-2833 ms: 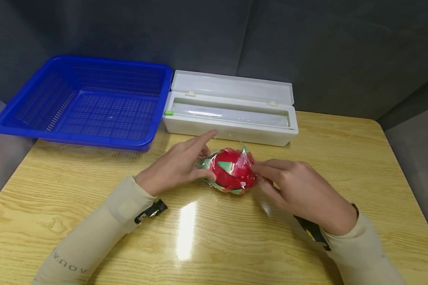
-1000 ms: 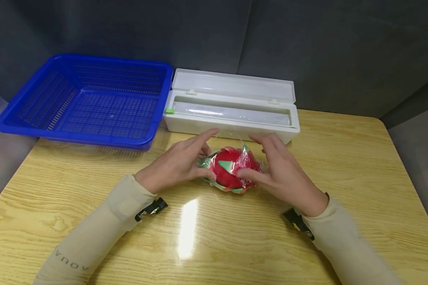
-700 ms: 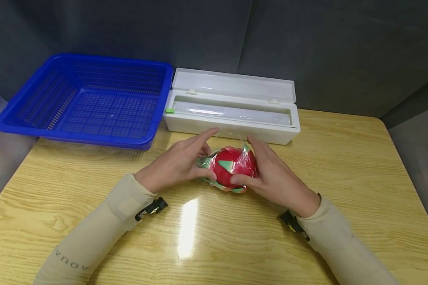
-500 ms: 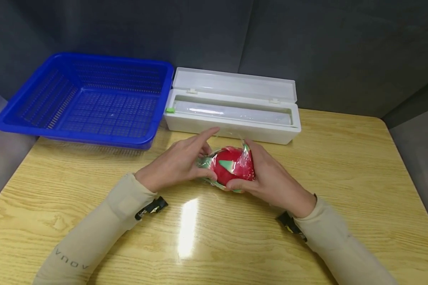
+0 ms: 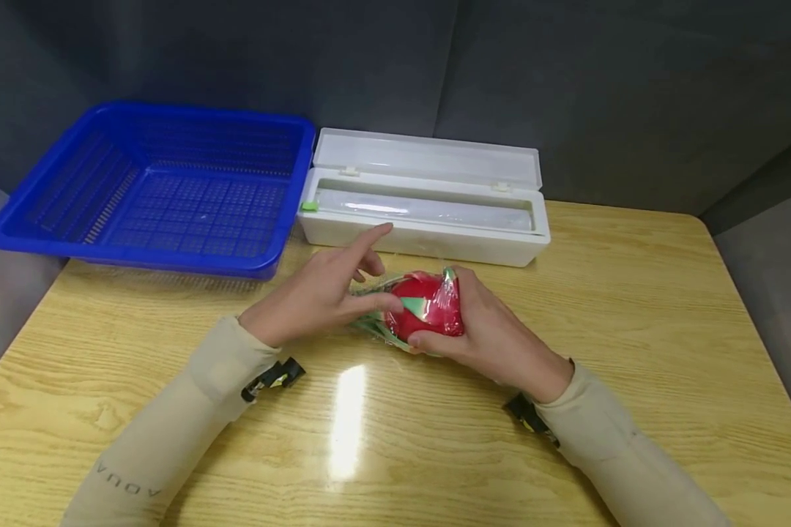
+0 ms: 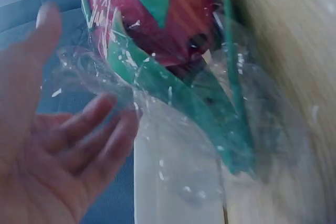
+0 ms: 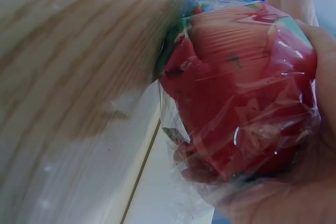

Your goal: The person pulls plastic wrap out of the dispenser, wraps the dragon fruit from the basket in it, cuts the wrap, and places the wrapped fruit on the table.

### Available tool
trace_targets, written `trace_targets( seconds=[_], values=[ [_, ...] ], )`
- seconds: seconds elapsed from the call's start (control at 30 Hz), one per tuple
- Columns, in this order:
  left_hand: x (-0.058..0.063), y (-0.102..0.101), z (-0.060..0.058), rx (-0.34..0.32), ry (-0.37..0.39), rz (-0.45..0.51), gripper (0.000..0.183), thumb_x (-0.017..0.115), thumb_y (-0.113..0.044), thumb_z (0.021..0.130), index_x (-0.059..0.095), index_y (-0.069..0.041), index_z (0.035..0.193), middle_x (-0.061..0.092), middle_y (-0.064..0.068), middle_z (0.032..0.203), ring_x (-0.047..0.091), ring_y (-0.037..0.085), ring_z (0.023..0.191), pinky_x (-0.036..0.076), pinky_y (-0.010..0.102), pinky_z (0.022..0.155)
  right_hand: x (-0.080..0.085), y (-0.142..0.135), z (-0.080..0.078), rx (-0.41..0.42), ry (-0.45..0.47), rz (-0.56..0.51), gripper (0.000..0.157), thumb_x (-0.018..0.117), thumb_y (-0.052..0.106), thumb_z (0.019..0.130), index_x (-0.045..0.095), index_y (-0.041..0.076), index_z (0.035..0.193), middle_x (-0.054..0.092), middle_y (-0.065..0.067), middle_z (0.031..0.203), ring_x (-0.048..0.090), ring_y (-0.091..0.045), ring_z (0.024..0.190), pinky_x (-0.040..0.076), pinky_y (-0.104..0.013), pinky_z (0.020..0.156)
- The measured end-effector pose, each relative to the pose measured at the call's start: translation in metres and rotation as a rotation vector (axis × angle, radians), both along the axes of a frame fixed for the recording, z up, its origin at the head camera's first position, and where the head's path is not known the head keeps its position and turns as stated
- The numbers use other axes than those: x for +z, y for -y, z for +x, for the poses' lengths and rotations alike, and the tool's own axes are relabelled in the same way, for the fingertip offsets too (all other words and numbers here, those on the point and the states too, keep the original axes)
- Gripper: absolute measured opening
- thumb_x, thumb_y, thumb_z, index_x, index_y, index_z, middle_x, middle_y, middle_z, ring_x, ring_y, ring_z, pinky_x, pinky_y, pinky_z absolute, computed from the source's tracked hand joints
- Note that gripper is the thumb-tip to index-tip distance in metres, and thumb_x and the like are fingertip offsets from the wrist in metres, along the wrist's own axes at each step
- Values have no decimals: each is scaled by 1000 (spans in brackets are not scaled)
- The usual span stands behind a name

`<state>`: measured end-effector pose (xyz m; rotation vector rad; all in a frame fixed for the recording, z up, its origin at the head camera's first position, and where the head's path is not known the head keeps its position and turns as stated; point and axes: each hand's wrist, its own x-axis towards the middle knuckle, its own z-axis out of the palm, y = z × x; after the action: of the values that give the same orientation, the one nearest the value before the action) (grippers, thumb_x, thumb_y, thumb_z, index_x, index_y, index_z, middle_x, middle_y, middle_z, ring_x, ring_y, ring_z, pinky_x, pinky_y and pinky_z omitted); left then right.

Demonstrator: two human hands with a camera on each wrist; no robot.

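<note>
A red dragon fruit [image 5: 428,304] with green leaf tips lies on the table, covered in clear plastic film. My right hand [image 5: 501,337] grips its right end, thumb in front and fingers round the back; the fingers are mostly hidden in the head view. Over the leafy left end, my left hand [image 5: 323,293] is spread with its index finger pointing up. In the left wrist view the left hand [image 6: 68,145] is apart from the red body, its fingertips by loose film [image 6: 184,166]; whether they touch the film I cannot tell. Film wrinkles over the fruit [image 7: 236,103] in the right wrist view.
Behind the hands stands a white cling film box [image 5: 428,238], lid raised, with a film roll [image 5: 428,211] inside and a green slider [image 5: 310,206] at its left end. A blue plastic basket [image 5: 283,241] sits at the back left. A dark partition [image 5: 382,66] rises behind.
My right hand has gone from pinching film at the fruit's right end to gripping the fruit. My left hand has loosened and drawn slightly left, exposing leaves and film at that end.
</note>
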<state>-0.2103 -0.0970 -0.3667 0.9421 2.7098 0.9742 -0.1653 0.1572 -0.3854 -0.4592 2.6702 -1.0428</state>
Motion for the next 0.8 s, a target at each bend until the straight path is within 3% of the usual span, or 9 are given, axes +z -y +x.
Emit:
trace_targets(
  seconds=[0.13, 0.3, 0.4, 0.53, 0.67, 0.8],
  values=[
    [5, -9, -6, 77, -43, -6, 77, 69, -53, 96, 44, -12, 155, 73, 8, 118, 71, 24, 102, 60, 41, 90, 0, 0, 1, -7, 8, 19, 93, 86, 56, 78, 36, 12, 143, 53, -1, 133, 61, -20, 115, 63, -38, 91],
    [10, -21, -13, 116, -51, -51, 52, 67, -42, 99, 63, -8, 138, 76, 6, 114, 72, 19, 99, 61, 36, 86, 0, 0, 1, -9, 15, 31, 94, 86, 57, 77, 35, 12, 144, 52, -2, 134, 60, -21, 117, 63, -39, 91],
    [9, -25, -15, 105, -68, -62, 32, 67, -29, 101, 73, -8, 124, 78, 5, 107, 72, 18, 92, 61, 34, 83, -2, 0, 1, -9, 19, 22, 94, 85, 58, 77, 35, 13, 144, 52, -1, 134, 60, -20, 116, 63, -38, 91],
    [7, -25, -12, 67, -158, -33, 17, 68, -19, 100, 80, -9, 106, 79, 4, 98, 72, 16, 87, 61, 32, 80, -2, 0, 1, -3, 16, 14, 93, 85, 58, 78, 36, 13, 143, 53, 0, 132, 60, -19, 115, 63, -36, 90],
    [5, -26, -4, 19, -255, 2, 15, 72, -18, 98, 81, -8, 103, 78, 5, 95, 72, 17, 84, 61, 30, 77, -1, -1, 0, 1, 5, 13, 91, 85, 57, 78, 37, 13, 141, 54, 0, 131, 61, -19, 113, 63, -35, 89],
    [4, -29, 4, 10, -281, 9, 15, 71, -16, 98, 81, -6, 105, 78, 7, 94, 72, 18, 82, 61, 29, 72, -1, -3, 0, 0, 3, 15, 90, 85, 57, 79, 38, 12, 141, 54, -1, 131, 61, -19, 113, 63, -36, 89]
  ],
)
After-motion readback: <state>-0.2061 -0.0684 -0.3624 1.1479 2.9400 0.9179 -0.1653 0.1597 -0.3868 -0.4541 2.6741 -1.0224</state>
